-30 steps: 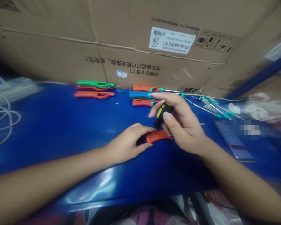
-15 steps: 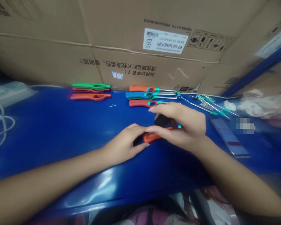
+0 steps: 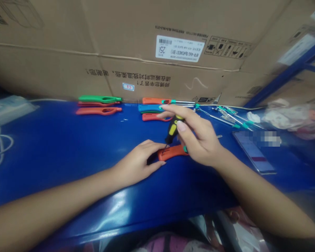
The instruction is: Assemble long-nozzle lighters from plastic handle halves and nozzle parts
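Observation:
An orange long-necked lighter [image 3: 174, 151] lies on the blue table, its far end covered by my right hand. My left hand [image 3: 140, 159] grips the lighter's left end between thumb and fingers. In my right hand [image 3: 199, 138] is a small black-and-yellow screwdriver [image 3: 172, 128], held at a tilt with its tip down at the lighter's left end. Behind my hands lie an orange lighter [image 3: 154, 100], a blue lighter [image 3: 149, 107] and a red lighter [image 3: 149, 117], with metal necks showing on some.
To the left lie a green handle shell [image 3: 94, 99] and a red handle shell [image 3: 94, 111]. Metal lighter tubes [image 3: 225, 120] with green ends and a phone [image 3: 254, 154] are at the right. A large cardboard box [image 3: 68, 63] stands along the back. A white cable [image 3: 1, 140] coils at the far left.
My right hand has tipped up and opened out, so the screwdriver's handle and shaft now show over the lighter. My left hand stays on the lighter. The view has shifted slightly.

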Action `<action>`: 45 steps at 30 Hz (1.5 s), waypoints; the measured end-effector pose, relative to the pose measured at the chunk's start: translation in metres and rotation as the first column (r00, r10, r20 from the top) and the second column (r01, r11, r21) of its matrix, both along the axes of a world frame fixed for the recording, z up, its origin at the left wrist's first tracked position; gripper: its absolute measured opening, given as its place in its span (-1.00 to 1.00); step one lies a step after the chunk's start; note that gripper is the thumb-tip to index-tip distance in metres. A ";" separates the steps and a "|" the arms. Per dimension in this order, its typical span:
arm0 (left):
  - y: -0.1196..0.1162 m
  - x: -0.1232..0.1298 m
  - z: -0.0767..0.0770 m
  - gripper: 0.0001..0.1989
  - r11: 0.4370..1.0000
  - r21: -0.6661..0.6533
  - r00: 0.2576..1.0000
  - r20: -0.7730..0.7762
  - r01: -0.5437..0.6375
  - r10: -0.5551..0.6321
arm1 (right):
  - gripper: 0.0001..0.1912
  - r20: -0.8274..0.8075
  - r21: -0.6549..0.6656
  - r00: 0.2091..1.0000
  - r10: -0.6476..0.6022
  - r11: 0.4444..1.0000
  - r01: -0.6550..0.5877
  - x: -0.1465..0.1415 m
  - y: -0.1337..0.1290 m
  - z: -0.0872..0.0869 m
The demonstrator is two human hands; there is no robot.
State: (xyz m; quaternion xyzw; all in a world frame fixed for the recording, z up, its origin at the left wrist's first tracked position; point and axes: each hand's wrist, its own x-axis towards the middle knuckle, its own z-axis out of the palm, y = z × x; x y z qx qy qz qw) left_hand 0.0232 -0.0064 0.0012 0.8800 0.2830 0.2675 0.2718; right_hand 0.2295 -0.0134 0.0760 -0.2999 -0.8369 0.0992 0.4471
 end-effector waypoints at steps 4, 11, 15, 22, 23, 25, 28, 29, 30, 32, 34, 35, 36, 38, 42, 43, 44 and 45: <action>0.000 0.000 -0.001 -0.64 1.000 0.006 1.000 0.008 0.003 -0.003 | -0.76 -0.131 -0.097 0.991 0.026 0.995 -0.039 -0.003 0.002 -0.003; 0.000 0.000 0.001 -0.69 1.000 0.009 0.999 0.034 0.013 -0.013 | -0.61 0.013 0.002 0.997 0.077 0.997 -0.077 0.003 0.002 -0.006; 0.000 0.000 0.001 -0.68 1.000 -0.011 1.000 0.018 0.017 -0.017 | -0.72 -0.093 0.019 0.990 0.106 0.994 -0.105 0.005 0.005 -0.007; 0.000 0.000 0.002 -0.70 1.000 -0.004 1.000 0.024 0.009 -0.009 | -0.65 0.020 0.077 0.992 0.121 0.990 -0.122 0.005 0.003 -0.003; 0.000 0.000 0.002 -0.70 1.000 -0.009 1.000 0.021 0.012 -0.011 | -0.67 -0.028 0.021 0.992 0.126 0.992 -0.126 0.003 0.002 -0.002; 0.001 0.000 0.001 -0.70 1.000 -0.011 0.999 0.023 0.023 -0.023 | -0.77 -0.085 0.073 0.993 0.083 0.994 -0.077 0.000 0.001 -0.002; 0.001 0.000 0.000 -0.68 1.000 0.000 0.999 0.038 0.032 -0.032 | -0.74 -0.027 0.353 0.999 -0.035 0.935 0.043 0.000 0.001 -0.002; 0.000 0.000 0.000 -0.67 1.000 0.002 0.999 0.041 0.028 -0.029 | -0.75 -0.001 0.381 0.999 -0.046 0.924 0.043 0.000 0.001 -0.001; 0.000 0.000 0.000 -0.67 1.000 0.000 0.999 0.038 0.025 -0.024 | -0.74 0.018 0.346 0.999 -0.036 0.938 0.027 0.000 0.000 0.001; 0.000 0.001 0.000 -0.67 1.000 -0.010 0.999 0.027 0.019 -0.019 | -0.68 0.004 0.158 0.999 0.040 0.987 -0.040 0.000 -0.003 0.004; 0.000 0.001 0.000 -0.68 1.000 -0.008 0.999 0.025 0.024 -0.024 | -0.70 -0.057 0.029 0.995 0.078 0.997 -0.076 -0.002 -0.005 0.006; 0.000 0.001 0.000 -0.69 1.000 0.000 0.999 0.031 0.027 -0.027 | -0.75 -0.074 0.043 0.995 0.064 0.997 -0.061 -0.002 -0.006 0.007; 0.000 0.002 0.000 -0.70 1.000 0.011 0.999 0.038 0.029 -0.030 | -0.80 -0.079 0.108 0.996 0.032 0.994 -0.024 -0.002 -0.006 0.007; 0.000 0.002 0.000 -0.72 0.999 0.028 0.998 0.053 0.029 -0.030 | -0.84 -0.047 0.287 0.998 -0.040 0.957 0.052 -0.001 -0.005 0.006; 0.000 0.002 0.001 -0.72 1.000 0.007 0.999 0.038 0.017 -0.017 | -0.73 0.097 0.224 0.995 0.019 0.974 -0.040 0.001 -0.006 0.009; 0.000 0.002 0.001 -0.72 1.000 0.000 0.999 0.032 0.016 -0.016 | -0.67 0.109 0.111 0.991 0.074 0.990 -0.086 0.001 -0.006 0.010; 0.000 0.001 0.001 -0.72 1.000 -0.005 0.999 0.026 0.020 -0.020 | -0.62 0.106 0.006 0.986 0.127 0.992 -0.128 0.001 -0.007 0.011; 0.000 0.001 0.001 -0.72 1.000 -0.005 0.999 0.026 0.026 -0.026 | -0.61 0.092 -0.061 0.983 0.161 0.986 -0.156 0.000 -0.008 0.012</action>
